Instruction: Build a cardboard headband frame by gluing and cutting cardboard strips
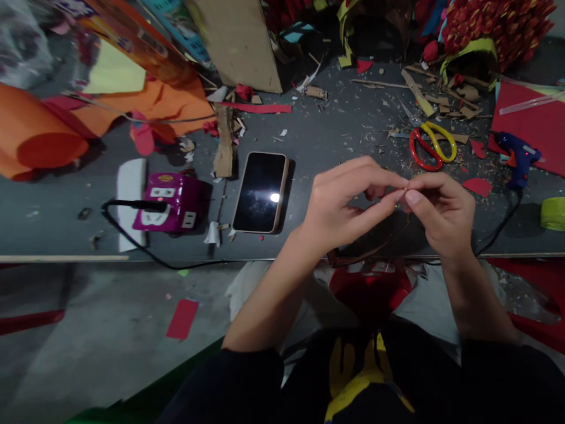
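My left hand point(342, 203) and my right hand point(448, 212) meet at their fingertips above the front part of the grey table. Thumb and forefinger of each are pinched together, closed on something too small to make out. From just under the fingertips a thin brown strand point(394, 237) curves down toward the table's front edge; whether it is what the fingers hold is unclear. Beyond my right hand lie scissors point(426, 147) with one red and one yellow handle. A phone point(261, 192) rests face up to the left of my left hand.
A blue glue gun point(518, 156) lies at right, near green tape point(553, 213). A purple power socket block point(170, 201) with a black plug and cable stands at left. Orange rolled paper point(48, 138), red paper point(529, 121), cardboard point(238, 44) and scraps are scattered about.
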A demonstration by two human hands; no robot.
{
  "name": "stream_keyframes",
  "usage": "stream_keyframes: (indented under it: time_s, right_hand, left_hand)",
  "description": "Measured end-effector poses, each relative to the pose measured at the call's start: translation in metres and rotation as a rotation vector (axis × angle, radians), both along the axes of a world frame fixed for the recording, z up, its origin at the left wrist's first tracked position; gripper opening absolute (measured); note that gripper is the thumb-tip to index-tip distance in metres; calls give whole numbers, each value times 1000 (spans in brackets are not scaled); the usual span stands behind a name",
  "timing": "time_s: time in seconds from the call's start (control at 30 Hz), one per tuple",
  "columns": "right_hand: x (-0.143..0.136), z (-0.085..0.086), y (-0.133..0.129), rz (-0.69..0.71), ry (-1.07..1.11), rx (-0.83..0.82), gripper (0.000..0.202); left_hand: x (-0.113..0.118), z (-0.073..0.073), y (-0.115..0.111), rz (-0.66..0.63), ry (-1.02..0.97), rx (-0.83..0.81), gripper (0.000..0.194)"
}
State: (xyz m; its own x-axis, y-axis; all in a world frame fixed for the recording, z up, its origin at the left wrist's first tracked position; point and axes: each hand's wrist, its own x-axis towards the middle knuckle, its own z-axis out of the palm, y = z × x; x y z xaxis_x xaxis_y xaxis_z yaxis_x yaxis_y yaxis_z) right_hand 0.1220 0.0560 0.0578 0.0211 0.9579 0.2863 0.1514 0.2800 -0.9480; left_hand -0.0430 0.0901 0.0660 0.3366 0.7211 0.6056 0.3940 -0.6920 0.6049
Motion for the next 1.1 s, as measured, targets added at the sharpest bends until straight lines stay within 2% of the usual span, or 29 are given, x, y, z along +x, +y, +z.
stream_keyframes:
  time_s: [0.17, 0.3, 0.53, 0.73, 0.87, 1.1]
  right_hand:
    - [-1, 0, -1, -21, -19, 61, 7]
    - [-2, -4, 1, -41, -42, 177, 6]
    - [-1, -7, 4, -59, -75, 369, 11]
    - [-1, -5, 4, -128, -194, 481, 13]
    - [-1, -9, 8, -115, -175, 540, 19]
    - [1, -10, 10, -80, -151, 534, 19]
  left_hand:
    - [1, 1, 0, -9, -47, -3, 21]
    - [2, 0, 2, -79, -136, -35, 22]
    - [4, 3, 2, -209, -295, -267, 21]
    - [4, 4, 0, -223, -342, -423, 23]
    - [4, 5, -1, -192, -326, -379, 23]
    - [3, 7, -3, -137, -229, -248, 26]
